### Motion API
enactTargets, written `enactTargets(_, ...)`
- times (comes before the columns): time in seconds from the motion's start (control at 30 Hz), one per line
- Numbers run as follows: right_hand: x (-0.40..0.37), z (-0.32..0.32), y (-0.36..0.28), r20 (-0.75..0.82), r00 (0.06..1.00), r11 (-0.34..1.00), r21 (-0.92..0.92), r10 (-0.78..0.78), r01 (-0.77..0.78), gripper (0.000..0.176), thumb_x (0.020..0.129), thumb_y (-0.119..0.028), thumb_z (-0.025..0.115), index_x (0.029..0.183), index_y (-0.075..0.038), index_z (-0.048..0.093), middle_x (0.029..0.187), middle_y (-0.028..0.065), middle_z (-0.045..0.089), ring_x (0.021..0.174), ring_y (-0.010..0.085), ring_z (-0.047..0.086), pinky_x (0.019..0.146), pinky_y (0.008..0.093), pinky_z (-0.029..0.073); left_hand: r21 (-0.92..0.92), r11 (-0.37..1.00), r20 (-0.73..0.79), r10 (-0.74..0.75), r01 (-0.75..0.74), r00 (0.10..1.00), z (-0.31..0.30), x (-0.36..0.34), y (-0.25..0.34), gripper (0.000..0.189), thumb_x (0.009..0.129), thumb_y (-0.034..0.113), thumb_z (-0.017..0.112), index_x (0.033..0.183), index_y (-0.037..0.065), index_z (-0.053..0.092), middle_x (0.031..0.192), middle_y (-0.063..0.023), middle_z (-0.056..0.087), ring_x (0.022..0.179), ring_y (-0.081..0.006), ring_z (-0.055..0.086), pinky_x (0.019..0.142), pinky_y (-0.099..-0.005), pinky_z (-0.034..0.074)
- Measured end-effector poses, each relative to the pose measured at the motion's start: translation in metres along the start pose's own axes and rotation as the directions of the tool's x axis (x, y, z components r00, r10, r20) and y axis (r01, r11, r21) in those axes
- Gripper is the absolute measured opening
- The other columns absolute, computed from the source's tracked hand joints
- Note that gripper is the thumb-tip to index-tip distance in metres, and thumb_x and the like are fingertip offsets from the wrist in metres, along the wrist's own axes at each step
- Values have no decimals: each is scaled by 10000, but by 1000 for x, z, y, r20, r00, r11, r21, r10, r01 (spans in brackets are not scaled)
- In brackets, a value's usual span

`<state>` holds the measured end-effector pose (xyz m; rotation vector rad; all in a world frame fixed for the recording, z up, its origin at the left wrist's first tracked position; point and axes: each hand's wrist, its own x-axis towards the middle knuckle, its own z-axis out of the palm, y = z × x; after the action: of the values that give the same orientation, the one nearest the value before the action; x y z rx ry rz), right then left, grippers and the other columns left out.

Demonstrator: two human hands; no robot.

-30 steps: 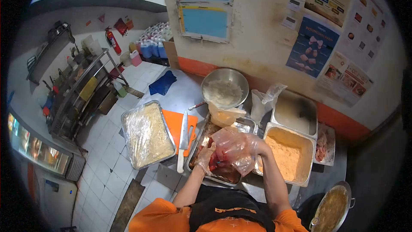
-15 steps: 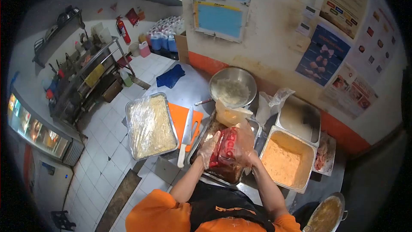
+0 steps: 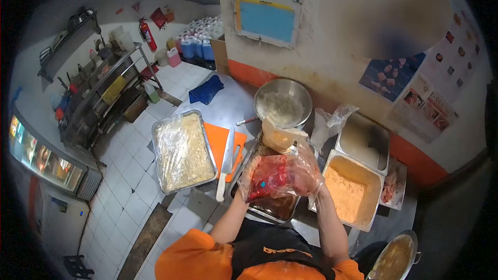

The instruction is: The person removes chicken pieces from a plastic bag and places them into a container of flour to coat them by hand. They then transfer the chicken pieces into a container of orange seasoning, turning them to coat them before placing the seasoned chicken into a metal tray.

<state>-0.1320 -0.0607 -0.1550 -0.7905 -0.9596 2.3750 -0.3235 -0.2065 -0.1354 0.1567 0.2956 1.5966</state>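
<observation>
My left hand [image 3: 247,179], in a clear plastic glove, is closed on the left side of a red-printed plastic bag [image 3: 276,176]. On its opposite side, my right hand [image 3: 310,176], also gloved, grips the same bag. It is held over a metal tray [image 3: 248,163] with dark brown sauce or liquid [image 3: 277,207] in it. A pale open packet [image 3: 281,137] with something yellowish inside rests at the tray's far end. What the red bag contains cannot be made out.
Left of the tray, a knife [image 3: 227,158] lies on an orange cutting board [image 3: 215,135], beside a plastic-wrapped tray [image 3: 184,150]. A steel bowl [image 3: 282,103] stands behind. To the right are a pan of orange-tinted powder [image 3: 350,192], another metal pan [image 3: 363,140] and a pot [image 3: 394,259].
My hands have moved apart, and the red bag has turned and spread wider between them. More of the brown liquid in the tray shows below it.
</observation>
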Motion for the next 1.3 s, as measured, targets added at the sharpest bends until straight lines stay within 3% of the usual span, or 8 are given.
enactTargets(0.33, -65, 4, -95, -83, 949, 899, -354, -304, 257, 128, 893, -12, 626, 1013, 6, 669, 945, 117, 713, 766, 183, 679, 663, 330, 599, 168, 977, -187, 164, -133, 969, -46, 12, -8, 567, 1039, 433, 475, 1362, -29, 533, 1325, -197, 619, 1167, -307, 639, 1012, -465, 519)
enactTargets(0.63, -124, -22, -126, -349, 825, 764, -628, -444, 145, 380, 927, -123, 693, 1291, -92, 588, 858, 129, 704, 850, 166, 685, 703, 300, 574, -1, 999, -129, 53, -53, 990, -9, 13, -31, 535, 1040, 410, 479, 1349, -22, 543, 1296, -205, 632, 1161, -314, 641, 997, -487, 525)
enactTargets(0.77, -83, 13, -93, 379, 864, 132, -888, -331, 440, 345, 884, -196, 699, 1181, -28, 649, 928, 150, 729, 872, 296, 701, 783, 375, 579, -71, 997, -106, 16, -24, 994, 29, 20, -35, 520, 1041, 399, 481, 1342, -20, 547, 1284, -208, 638, 1158, -316, 641, 991, -497, 528)
enactTargets(0.83, -44, -8, -19, 230, 678, 29, -937, -699, 348, 323, 906, -160, 705, 1201, -31, 682, 1035, 84, 731, 870, 196, 674, 800, 306, 552, -93, 996, -107, -6, -4, 994, 40, 20, -38, 513, 1041, 394, 481, 1339, -18, 550, 1277, -210, 641, 1156, -318, 642, 987, -502, 530)
enactTargets(1.03, -8, 4, -46, 321, 933, 546, -758, -163, 356, 494, 957, -249, 661, 1390, -38, 549, 1333, 137, 614, 1140, 184, 595, 958, 297, 500, 102, 995, -174, 26, -9, 984, -63, -22, -25, 449, 980, 286, 597, 1342, 23, 556, 1258, -140, 649, 1147, -249, 645, 979, -436, 536)
enactTargets(1.1, -23, 15, -53, 271, 934, 797, -497, -233, 343, 380, 993, -173, 579, 1332, -2, 592, 1328, 109, 631, 1151, 229, 617, 1025, 376, 487, 167, 986, -182, 30, 1, 983, -100, -34, -26, 445, 960, 249, 635, 1343, 36, 558, 1251, -117, 652, 1144, -226, 646, 977, -415, 539)
enactTargets(1.23, -57, 12, -61, -9, 807, 564, -720, -590, 404, 382, 988, -181, 581, 1324, 1, 590, 1315, 109, 631, 1137, 224, 614, 1007, 370, 487, 246, 969, -273, 62, 7, 960, -82, -33, -34, 399, 925, 126, 656, 1306, 51, 562, 1206, -102, 662, 1173, -199, 624, 1012, -374, 516)
enactTargets(1.3, -54, 21, -61, 36, 812, 455, -813, -583, 363, 383, 986, -185, 582, 1320, 2, 589, 1308, 109, 630, 1131, 221, 613, 999, 367, 487, 558, -121, 798, 349, -821, 491, -190, 33, -48, 370, 958, 186, 649, 1295, 53, 571, 1225, -92, 660, 1133, -193, 645, 957, -352, 545)
